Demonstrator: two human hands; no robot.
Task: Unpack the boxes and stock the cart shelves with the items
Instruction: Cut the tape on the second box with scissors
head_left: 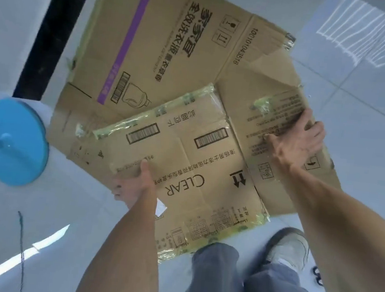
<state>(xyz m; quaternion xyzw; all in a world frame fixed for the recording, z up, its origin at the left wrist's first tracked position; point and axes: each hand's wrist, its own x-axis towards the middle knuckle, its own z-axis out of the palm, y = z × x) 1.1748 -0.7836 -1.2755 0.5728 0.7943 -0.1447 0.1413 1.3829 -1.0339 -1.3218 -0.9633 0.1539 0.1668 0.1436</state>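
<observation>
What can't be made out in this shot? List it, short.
- Left hand, head view: fingers hidden under the CLEAR carton.
- Purple-striped carton: top cut off by the frame edge.
- Right hand on a third carton: its small print is blurred.
- Cart shelves: none in view.

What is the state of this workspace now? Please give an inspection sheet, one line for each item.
Surface: pale tiled floor.
Job's things: flattened CLEAR carton lies over a larger flattened carton with a purple stripe.
Clutter: blue round disc at left.
Grippers: left hand grips the CLEAR carton's edge; right hand grips a cardboard flap.
Cables: thin dark cord on the floor.
Surroundings: black strip, grey shoe.
</observation>
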